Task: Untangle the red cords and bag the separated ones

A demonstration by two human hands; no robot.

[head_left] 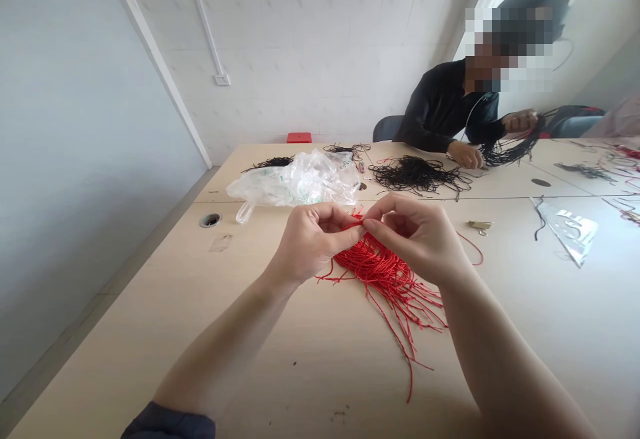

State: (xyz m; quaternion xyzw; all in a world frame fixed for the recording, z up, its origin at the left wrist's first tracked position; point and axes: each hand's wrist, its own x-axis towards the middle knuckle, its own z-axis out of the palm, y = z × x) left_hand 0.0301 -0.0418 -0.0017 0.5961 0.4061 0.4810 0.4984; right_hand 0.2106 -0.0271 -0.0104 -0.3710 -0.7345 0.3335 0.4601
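Observation:
A bundle of thin red braided cords (380, 286) lies on the pale wooden table (150, 312), its loose ends fanning toward me. My left hand (313, 242) and my right hand (415, 239) meet above its far end, and their fingertips pinch a few red strands. One long red strand (473, 247) curves out past my right hand. The pinched strands are partly hidden by my fingers.
A crumpled clear plastic bag (295, 179) and heaps of black cord (415, 174) lie ahead. A co-worker (445, 109) handles black cords at the far side. To the right are a small brass clip (480, 226) and a shiny clear packet (567, 229).

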